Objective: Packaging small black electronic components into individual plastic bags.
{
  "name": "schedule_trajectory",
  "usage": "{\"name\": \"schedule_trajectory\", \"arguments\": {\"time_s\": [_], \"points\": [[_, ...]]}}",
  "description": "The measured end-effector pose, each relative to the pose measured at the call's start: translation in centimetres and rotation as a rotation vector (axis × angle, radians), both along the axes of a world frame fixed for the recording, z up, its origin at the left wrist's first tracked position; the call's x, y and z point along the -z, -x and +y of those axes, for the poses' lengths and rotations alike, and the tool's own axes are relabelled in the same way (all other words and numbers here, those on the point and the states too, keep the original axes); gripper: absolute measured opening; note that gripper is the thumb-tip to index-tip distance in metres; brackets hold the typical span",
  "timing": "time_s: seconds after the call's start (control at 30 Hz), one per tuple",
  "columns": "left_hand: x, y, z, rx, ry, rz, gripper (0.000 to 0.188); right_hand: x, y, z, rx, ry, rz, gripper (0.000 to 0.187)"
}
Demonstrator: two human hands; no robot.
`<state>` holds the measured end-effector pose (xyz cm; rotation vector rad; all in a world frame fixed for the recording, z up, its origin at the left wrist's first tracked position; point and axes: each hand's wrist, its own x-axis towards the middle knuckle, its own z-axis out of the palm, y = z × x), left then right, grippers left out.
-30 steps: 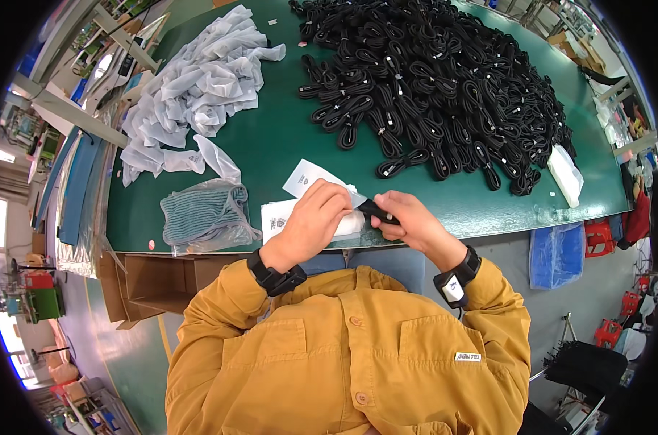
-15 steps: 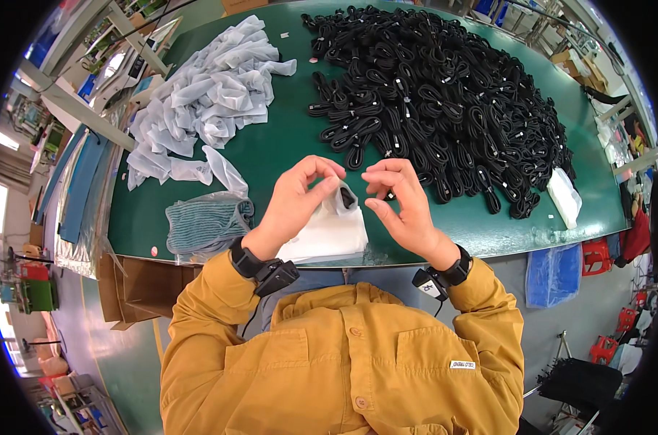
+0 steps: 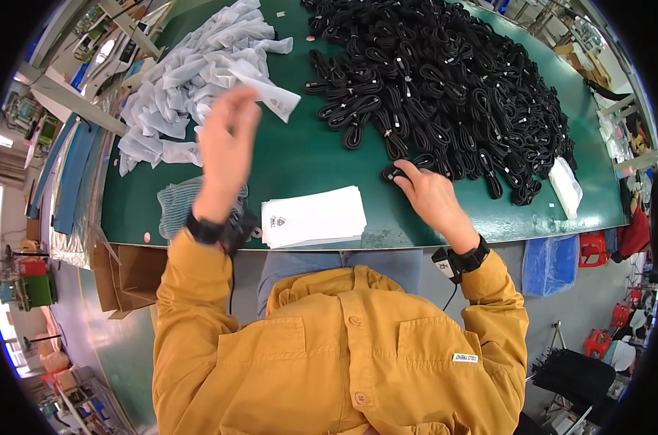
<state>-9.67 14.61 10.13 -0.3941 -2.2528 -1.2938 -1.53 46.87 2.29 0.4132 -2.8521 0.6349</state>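
My left hand (image 3: pixel 227 148) is raised beside the heap of filled, translucent white bags (image 3: pixel 191 65), its fingers smeared by motion. At its fingertips a single filled white bag (image 3: pixel 275 100) lies tilted over the heap's right side; whether the fingers touch it I cannot tell. My right hand (image 3: pixel 434 199) pinches a coiled black cable (image 3: pixel 396 172) at the near edge of the big pile of coiled black cables (image 3: pixel 445 87). Between my hands, at the table's front edge, rests a stack of flat white bags (image 3: pixel 314 216) with small dark print.
A teal striped bundle in clear plastic (image 3: pixel 178 206) sits by my left forearm. At the right of the green table (image 3: pixel 300 159) lies a white packet (image 3: pixel 564 188). Below the table are an open cardboard box (image 3: pixel 130 279) and a blue bin (image 3: pixel 550 267).
My left hand has moved up and left to the bag heap, where a filled bag now lies. My right hand has moved right and down onto a cable. The bag between them has left the stack.
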Motion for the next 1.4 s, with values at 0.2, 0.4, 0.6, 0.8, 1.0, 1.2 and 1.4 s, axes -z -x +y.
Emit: {"name": "schedule_trajectory", "arguments": {"time_s": [0.2,0.4,0.6,0.8,1.0,1.2,1.4], "points": [[8.1,-8.8,4.8,0.507,0.267,-0.206,0.019,-1.2,-3.2,-1.4,0.089,-0.084,-0.134,0.024],[10.2,-9.2,6.1,0.443,0.416,-0.091,0.016,0.5,-4.1,-0.7,0.085,-0.02,-0.041,0.022],[10.2,-9.6,5.7,0.379,0.135,-0.372,0.008,0.1,-5.6,-2.6,-0.049,0.478,-0.08,0.036],[10.3,-9.5,5.1,0.378,-0.153,-0.56,0.006,-1.4,-5.8,-3.4,-0.291,0.256,0.14,0.045],[9.0,-9.6,5.4,0.485,-0.122,-0.372,0.009,-1.7,-5.2,-2.7,-0.452,0.047,0.14,0.039],[7.5,-9.4,5.2,0.587,0.099,-0.035,0.008,-1.3,-4.9,-2.8,-0.061,0.886,-0.738,0.036],[6.7,-8.8,5.0,0.534,0.072,-0.149,0.01,-1.3,-3.7,-3.7,-0.291,0.716,-0.322,0.032]]}}
